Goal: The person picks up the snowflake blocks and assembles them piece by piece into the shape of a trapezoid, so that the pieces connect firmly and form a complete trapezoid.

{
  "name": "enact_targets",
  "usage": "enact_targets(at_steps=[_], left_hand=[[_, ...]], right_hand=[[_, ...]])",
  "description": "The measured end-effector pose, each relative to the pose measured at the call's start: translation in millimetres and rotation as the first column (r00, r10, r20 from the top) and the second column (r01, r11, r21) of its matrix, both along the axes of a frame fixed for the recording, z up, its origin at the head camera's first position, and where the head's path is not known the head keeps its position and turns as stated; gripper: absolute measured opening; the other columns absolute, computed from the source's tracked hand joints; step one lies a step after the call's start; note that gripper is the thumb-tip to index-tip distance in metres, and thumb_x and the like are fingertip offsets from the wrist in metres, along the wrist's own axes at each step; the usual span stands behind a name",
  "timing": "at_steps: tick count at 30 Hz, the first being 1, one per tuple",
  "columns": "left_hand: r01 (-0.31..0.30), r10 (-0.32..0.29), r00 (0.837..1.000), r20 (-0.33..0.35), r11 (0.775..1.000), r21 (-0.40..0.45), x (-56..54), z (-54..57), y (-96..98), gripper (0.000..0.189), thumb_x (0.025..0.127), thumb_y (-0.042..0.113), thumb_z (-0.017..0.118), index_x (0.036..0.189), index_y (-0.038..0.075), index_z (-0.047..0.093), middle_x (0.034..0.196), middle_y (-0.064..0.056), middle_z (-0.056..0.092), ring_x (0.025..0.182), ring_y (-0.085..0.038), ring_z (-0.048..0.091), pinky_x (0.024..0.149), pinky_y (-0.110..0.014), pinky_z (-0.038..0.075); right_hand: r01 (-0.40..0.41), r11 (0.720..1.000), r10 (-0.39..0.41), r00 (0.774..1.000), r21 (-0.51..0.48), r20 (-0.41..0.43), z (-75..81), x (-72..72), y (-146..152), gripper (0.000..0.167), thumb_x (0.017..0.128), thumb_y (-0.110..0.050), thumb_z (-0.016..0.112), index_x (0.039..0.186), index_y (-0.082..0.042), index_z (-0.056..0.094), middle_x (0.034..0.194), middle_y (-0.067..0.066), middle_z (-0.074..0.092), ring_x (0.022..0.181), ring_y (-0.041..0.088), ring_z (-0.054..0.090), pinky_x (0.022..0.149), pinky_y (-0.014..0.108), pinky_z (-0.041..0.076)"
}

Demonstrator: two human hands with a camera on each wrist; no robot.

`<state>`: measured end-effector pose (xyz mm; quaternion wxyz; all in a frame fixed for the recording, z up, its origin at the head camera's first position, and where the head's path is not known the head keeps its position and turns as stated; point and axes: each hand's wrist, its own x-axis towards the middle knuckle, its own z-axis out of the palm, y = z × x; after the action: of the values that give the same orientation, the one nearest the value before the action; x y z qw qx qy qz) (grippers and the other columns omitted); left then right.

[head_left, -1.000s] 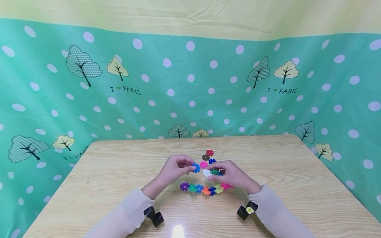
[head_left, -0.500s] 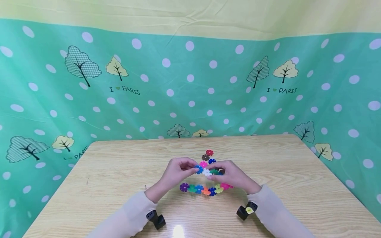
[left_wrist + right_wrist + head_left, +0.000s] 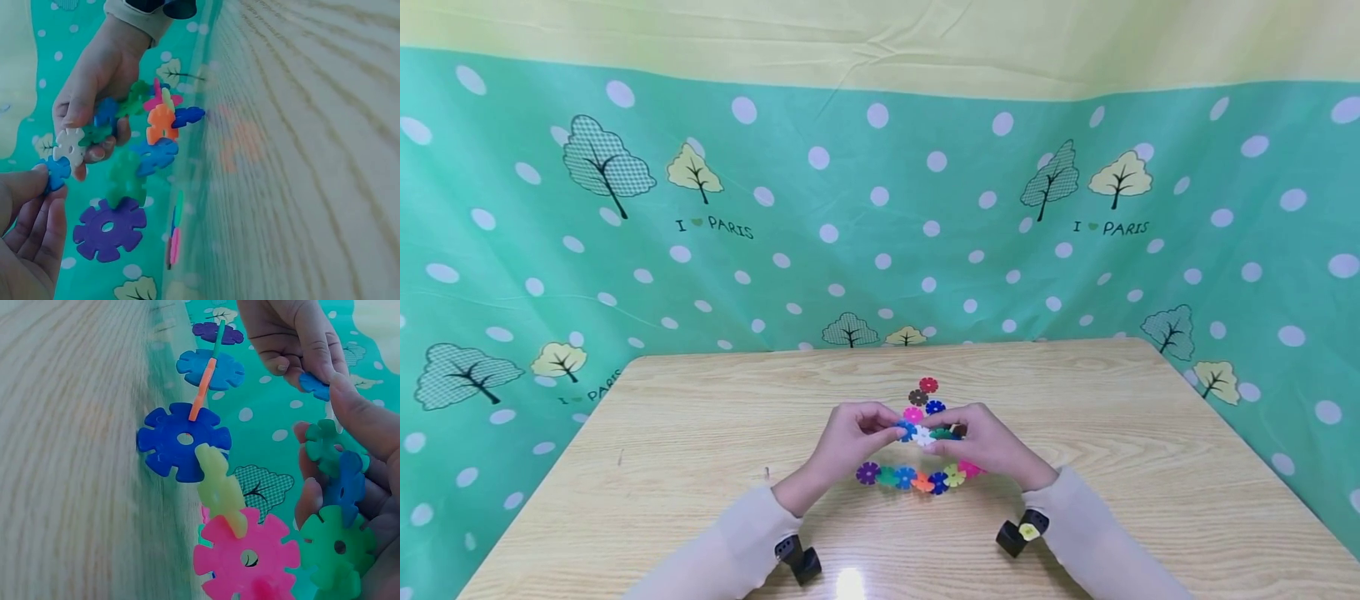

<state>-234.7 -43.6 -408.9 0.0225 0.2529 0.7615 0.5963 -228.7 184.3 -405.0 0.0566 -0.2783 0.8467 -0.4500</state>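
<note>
Above the counter (image 3: 700, 483), the left hand (image 3: 850, 437) pinches a blue disc (image 3: 58, 174) against the white disc (image 3: 68, 147), while the right hand (image 3: 988, 442) grips the chain (image 3: 320, 447) near that end, presumably to steady the joint.

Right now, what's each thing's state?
Left hand: pinching light blue disc
Light blue disc: touching white disc; slotting unclear
Right hand: gripping green disc
White disc: joined to green disc
Purple-to-pink chain: linked
Red disc: on table
Brown disc: on table
Far pink disc: on table
Far blue disc: on table
</note>
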Motion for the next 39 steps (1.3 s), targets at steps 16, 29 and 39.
enact_targets(at_steps=[16,29,39], left_hand=[[-0.005,0.005,1.0,0.025,1.0,0.025,1.5,2.7,6.5,0.007,0.082,0.007,0.071,0.089,0.004,0.072,0.084,-0.01,0.07,0.067,-0.017,0.063,0.058,-0.018,0.051],[-0.002,0.001,1.0,0.016,0.999,0.05,-0.2,0.8,9.0,0.011,0.081,0.009,0.073,0.091,0.003,0.072,0.085,-0.009,0.071,0.078,-0.038,0.066,0.066,-0.026,0.056],[-0.015,0.015,1.0,0.006,1.0,0.009,-0.9,0.1,10.6,0.012,0.081,0.01,0.074,0.092,0.006,0.071,0.086,-0.006,0.071,0.072,-0.013,0.066,0.066,-0.027,0.056]], right_hand=[[0.019,1.0,-0.019,0.999,0.016,0.046,5.4,-1.3,2.4,0.027,0.084,-0.023,0.072,0.107,-0.009,0.071,0.095,0.002,0.07,0.067,0.017,0.053,0.06,0.021,0.048],[-0.005,1.0,0.005,0.999,-0.003,0.04,5.6,-3.0,2.6,0.024,0.087,-0.02,0.069,0.108,-0.008,0.07,0.1,0.002,0.071,0.084,0.013,0.061,0.074,0.027,0.052],[0.075,0.993,-0.072,0.997,-0.089,0.033,12.4,6.3,-5.5,0.014,0.088,-0.011,0.066,0.099,-0.004,0.072,0.091,0.007,0.07,0.077,0.016,0.063,0.069,0.024,0.054]])
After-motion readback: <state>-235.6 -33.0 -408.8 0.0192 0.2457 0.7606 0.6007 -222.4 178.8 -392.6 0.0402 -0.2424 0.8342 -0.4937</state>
